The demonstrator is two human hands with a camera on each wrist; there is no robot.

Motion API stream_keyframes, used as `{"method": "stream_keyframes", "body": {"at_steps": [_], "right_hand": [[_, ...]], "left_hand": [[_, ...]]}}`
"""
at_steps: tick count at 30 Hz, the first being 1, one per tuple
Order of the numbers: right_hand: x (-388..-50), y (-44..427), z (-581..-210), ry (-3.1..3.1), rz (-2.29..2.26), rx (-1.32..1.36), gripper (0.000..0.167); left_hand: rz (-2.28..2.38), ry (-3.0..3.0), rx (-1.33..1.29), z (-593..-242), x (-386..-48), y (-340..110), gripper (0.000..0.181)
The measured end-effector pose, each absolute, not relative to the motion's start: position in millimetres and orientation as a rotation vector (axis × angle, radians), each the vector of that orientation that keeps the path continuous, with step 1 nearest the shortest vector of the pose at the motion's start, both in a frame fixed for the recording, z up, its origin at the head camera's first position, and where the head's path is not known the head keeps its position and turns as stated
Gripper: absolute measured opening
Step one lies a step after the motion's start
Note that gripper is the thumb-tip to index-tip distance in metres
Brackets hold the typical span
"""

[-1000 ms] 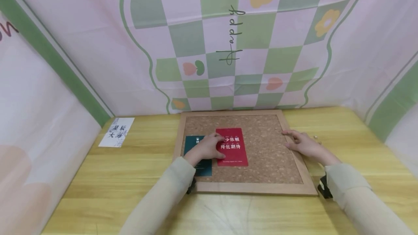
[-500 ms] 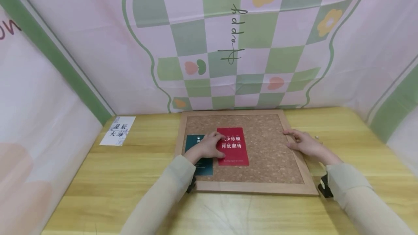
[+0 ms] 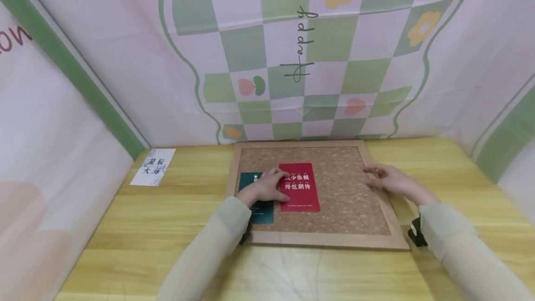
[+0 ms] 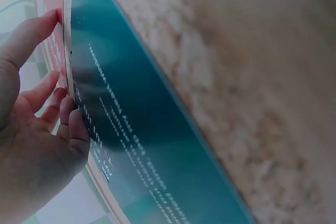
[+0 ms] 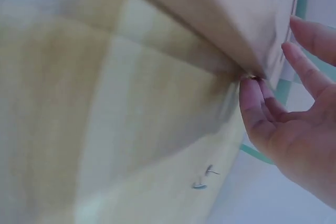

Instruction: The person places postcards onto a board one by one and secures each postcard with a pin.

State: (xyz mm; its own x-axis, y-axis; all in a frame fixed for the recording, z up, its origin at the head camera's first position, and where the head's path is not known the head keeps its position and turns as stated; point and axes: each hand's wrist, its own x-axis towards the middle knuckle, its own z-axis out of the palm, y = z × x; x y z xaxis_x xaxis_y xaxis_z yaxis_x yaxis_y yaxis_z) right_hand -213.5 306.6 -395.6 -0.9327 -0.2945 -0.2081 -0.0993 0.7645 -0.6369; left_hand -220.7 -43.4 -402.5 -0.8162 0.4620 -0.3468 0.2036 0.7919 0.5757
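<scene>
A red card (image 3: 303,196) with white characters lies on the wood-framed cork board (image 3: 347,189). My left hand (image 3: 265,188) has its fingertips on the red card's left side, fingers and thumb spread apart. Under that hand is a dark teal card (image 3: 262,212), partly covered by it; its white print fills much of the left wrist view. My right hand (image 3: 393,182) rests its fingertips at the right strip of the board's frame. In the right wrist view, some of its fingers (image 5: 252,100) touch the frame's outer edge, the others lie higher up, loosely bent.
Two thumbtacks (image 5: 199,185) lie on the wooden table (image 3: 188,226) beside my right hand. A white card (image 3: 153,167) with black characters lies at the table's far left. A patterned cloth (image 3: 284,120) hangs behind the board.
The head view has shifted slightly, so everything sits a little further right. Both hands keep their places at the red card and the frame. My right hand now hides the thumbtacks in the head view.
</scene>
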Motion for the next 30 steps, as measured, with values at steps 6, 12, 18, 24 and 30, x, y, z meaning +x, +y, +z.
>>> {"method": "stream_keyframes", "body": {"at_steps": [6, 12, 18, 24, 30], "right_hand": [[-219.3, 311.1, -382.2, 2.767, -0.935, -0.214, 0.046], [-221.1, 330.7, -377.7, 2.836, -0.982, -0.047, 0.050], [-215.0, 352.0, -378.7, 2.833, -1.048, 0.096, 0.055], [-207.8, 364.8, -381.6, 2.838, -1.039, 0.120, 0.053], [-204.0, 371.6, -385.6, 2.773, -1.048, 0.134, 0.050]], "left_hand": [[0.716, 2.498, 0.484, -404.4, -220.7, -43.4, 0.066], [0.703, 2.495, 0.485, -405.2, -220.8, -43.8, 0.066], [0.693, 2.489, 0.483, -403.2, -219.7, -43.0, 0.066], [0.672, 2.492, 0.478, -402.3, -218.9, -42.7, 0.066], [0.655, 2.488, 0.477, -401.1, -218.2, -41.9, 0.067]]}}
